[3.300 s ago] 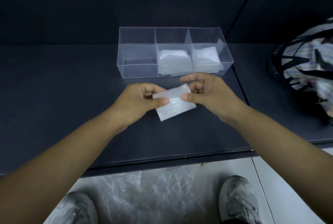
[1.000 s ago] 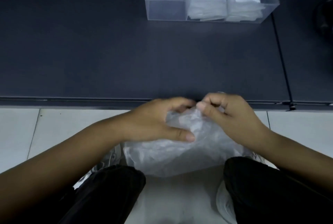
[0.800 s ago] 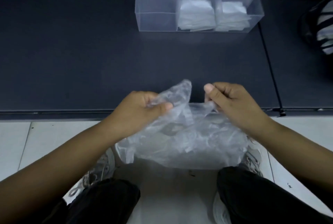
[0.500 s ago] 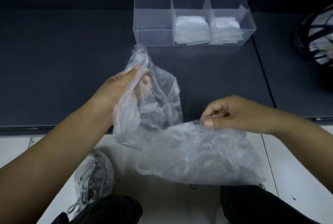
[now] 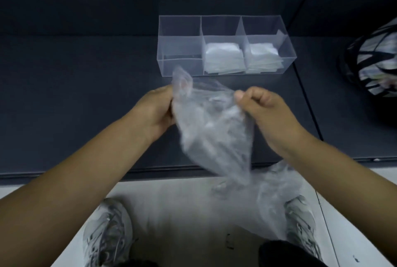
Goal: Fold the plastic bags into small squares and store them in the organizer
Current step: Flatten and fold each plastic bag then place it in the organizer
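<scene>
Plastic bag [image 5: 214, 129], still crumpled, has come up from the floor to hang over the table [image 5: 86, 94] edge near the organizer [image 5: 180, 30], left hand [image 5: 156, 112] and right hand [image 5: 264, 107] each pinching its top, ready for flattening and folding.

Some striped black-and-white bag thing [image 5: 373, 60] over at 3 o'clock on the dark tabletop [image 5: 75, 94], grey sneakers [image 5: 107, 234] down at 6 o'clock on pale floor tiles [image 5: 171, 213].

The plastic bag [image 5: 214, 129] is thin, translucent film, crinkled and faintly glossy. The organizer [image 5: 179, 36] is clear, smooth, rigid plastic; the folded bags [image 5: 223, 58] inside look milky white. The counter [image 5: 86, 99] is dark and matt. The floor [image 5: 176, 206] is pale, smooth tile.
</scene>
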`<state>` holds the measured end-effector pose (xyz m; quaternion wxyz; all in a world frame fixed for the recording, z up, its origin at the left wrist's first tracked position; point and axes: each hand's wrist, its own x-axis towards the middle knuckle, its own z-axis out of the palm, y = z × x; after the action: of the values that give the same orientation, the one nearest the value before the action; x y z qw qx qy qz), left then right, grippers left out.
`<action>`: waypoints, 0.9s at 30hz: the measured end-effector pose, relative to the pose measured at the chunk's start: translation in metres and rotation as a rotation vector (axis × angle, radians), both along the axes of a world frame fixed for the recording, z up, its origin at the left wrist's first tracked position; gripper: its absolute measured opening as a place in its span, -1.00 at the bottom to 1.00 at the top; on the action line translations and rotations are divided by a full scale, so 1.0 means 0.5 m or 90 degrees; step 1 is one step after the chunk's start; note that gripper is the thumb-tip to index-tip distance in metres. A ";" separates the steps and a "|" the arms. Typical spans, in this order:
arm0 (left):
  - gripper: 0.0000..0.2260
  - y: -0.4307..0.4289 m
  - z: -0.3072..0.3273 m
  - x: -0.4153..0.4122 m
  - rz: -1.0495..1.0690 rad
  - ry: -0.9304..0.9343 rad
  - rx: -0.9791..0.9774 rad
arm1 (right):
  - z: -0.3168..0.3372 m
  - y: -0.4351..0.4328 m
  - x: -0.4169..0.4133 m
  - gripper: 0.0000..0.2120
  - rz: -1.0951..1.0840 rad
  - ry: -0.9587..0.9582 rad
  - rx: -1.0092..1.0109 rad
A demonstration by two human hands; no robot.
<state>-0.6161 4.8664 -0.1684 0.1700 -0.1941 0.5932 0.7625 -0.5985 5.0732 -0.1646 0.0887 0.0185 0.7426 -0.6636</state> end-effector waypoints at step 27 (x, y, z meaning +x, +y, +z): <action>-0.26 -0.011 -0.090 0.066 -0.123 0.189 -0.177 | -0.042 0.021 0.001 -0.47 0.150 0.246 0.488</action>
<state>-0.5829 4.8608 -0.2135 0.1244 -0.0435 0.7272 0.6737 -0.5979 5.0839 -0.1856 0.0099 -0.1595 0.9348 -0.3171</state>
